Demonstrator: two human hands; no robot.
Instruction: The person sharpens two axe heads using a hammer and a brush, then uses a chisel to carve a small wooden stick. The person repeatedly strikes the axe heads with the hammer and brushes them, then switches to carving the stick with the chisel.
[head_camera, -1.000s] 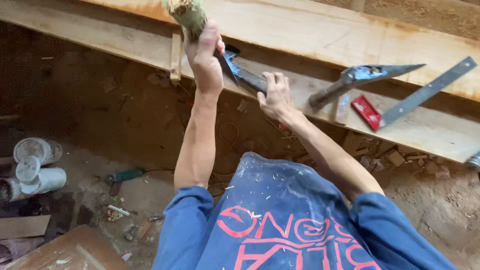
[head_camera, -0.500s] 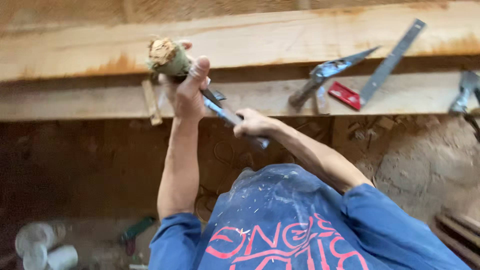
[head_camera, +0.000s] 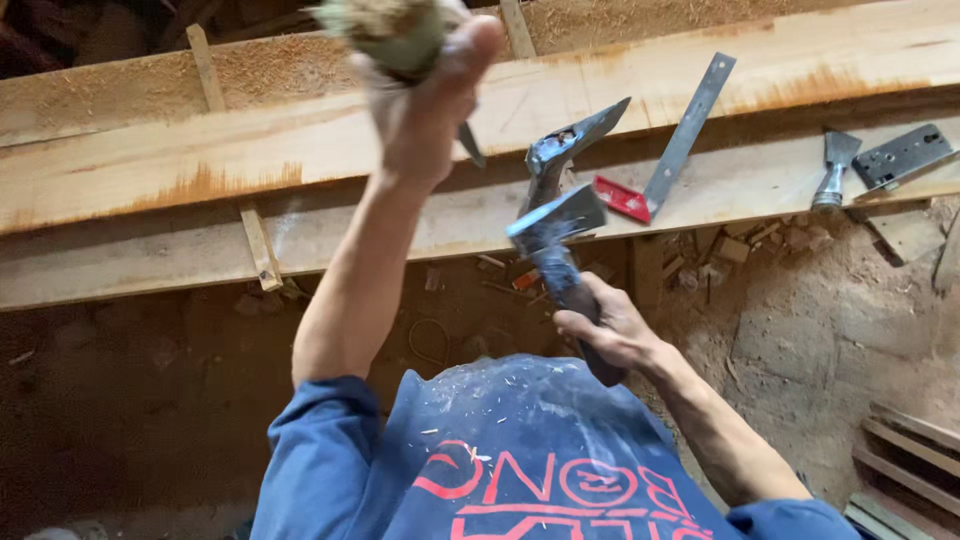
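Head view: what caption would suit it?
Left hand lifts a wooden piece; right hand holds a hatchet.

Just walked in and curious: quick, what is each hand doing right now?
Left hand: grip closed around a frayed wooden piece, raised high.
Right hand: grip closed on the handle of a hatchet.

The frayed, greenish piece (head_camera: 392, 32) in the left hand (head_camera: 425, 110) is motion-blurred and cut off by the top edge, so its kind cannot be told. The right hand (head_camera: 610, 325) hides most of the hatchet's handle (head_camera: 572, 290). A dark metal plate (head_camera: 903, 155) runs off the right edge.
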